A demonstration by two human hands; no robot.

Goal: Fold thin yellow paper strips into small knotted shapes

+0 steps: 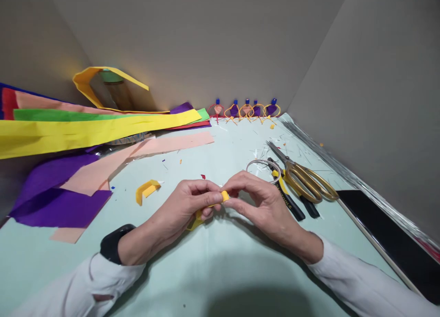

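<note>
Between my two hands, over the middle of the table, is a strip of yellow paper [225, 196] with a small rolled or folded end. My left hand [197, 200] pinches it between thumb and fingers, and the strip's tail hangs below the palm. The thumb and forefinger of my right hand [259, 200] close on the rolled end from the other side. To the left lies a separate folded yellow paper piece [147, 191]. Just beyond my right hand are a wire ring [252, 163], black and yellow pliers [288, 198] and gold-handled scissors [305, 177].
Long coloured paper strips [103, 131] and purple sheets [65, 188] cover the left side. Several small wire-and-paper figures [247, 108] stand along the back wall. Wire lengths [343, 170] and a black flat device [388, 239] lie at right. A green-lidded jar [115, 83] stands back left.
</note>
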